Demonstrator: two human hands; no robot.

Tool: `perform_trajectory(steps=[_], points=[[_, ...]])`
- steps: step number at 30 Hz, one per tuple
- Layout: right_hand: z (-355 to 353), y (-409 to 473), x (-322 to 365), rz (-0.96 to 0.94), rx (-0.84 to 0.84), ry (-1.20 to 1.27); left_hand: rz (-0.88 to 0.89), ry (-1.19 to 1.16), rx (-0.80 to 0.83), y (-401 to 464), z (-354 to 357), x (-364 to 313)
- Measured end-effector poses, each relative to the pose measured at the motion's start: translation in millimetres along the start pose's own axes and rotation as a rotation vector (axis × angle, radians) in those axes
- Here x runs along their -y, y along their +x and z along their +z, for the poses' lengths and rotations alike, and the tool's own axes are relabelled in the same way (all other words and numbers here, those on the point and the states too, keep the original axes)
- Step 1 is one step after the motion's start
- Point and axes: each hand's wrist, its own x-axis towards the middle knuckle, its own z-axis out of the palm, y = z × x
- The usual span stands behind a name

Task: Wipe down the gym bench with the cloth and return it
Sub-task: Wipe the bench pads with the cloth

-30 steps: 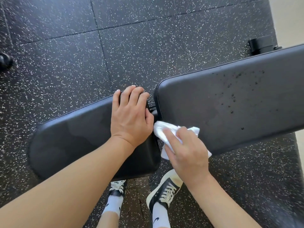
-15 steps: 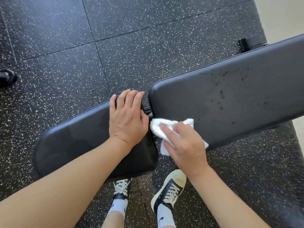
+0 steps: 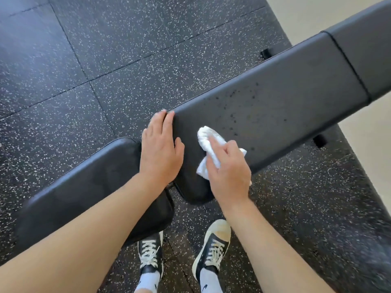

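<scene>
right hand pressing cloth, bench

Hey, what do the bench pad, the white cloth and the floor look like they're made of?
Bench pad: likely vinyl or faux leather, smooth matte black, with a soft sheen and rounded, padded edges. White cloth: soft fabric or a thick paper towel, crumpled into folds under the right hand; which one I cannot tell. Floor: probably rubber gym tiles, black with white flecks and visible seams.
</scene>
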Motion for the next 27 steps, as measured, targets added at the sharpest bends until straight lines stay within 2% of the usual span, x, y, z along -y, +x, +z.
perform_trajectory(steps=[4, 7, 9, 11, 13, 16, 17, 22, 24, 27], points=[[13, -32, 23, -0.127, 0.049, 0.074, -0.076, 0.013, -0.12, 9, 27, -2], [1, -43, -7, -0.215, 0.051, 0.073, -0.053, 0.009, -0.194, 6, 36, -1], [-9, -41, -40, -0.204, 0.0, 0.06, -0.041, -0.003, -0.218, 8, 39, 0], [-17, -31, -71, -0.105, -0.082, 0.042, -0.043, -0.006, -0.227, 8, 39, 1], [-20, -16, -84, 0.076, -0.152, 0.038, -0.045, -0.007, -0.226, 8, 39, 0], [-8, -2, -59, 0.29, -0.229, 0.053, -0.041, 0.007, -0.226, 9, 40, -1], [-2, -2, -42, 0.284, -0.228, 0.067, -0.044, 0.013, -0.225, 9, 41, 0], [26, -8, 28, -0.001, -0.099, 0.155, -0.032, 0.032, -0.227, 13, 43, 6], [22, -6, 26, -0.049, -0.068, 0.181, -0.023, 0.04, -0.225, 13, 43, 6], [2, -13, -15, -0.14, 0.0, 0.149, -0.023, 0.044, -0.216, 12, 43, 3]])
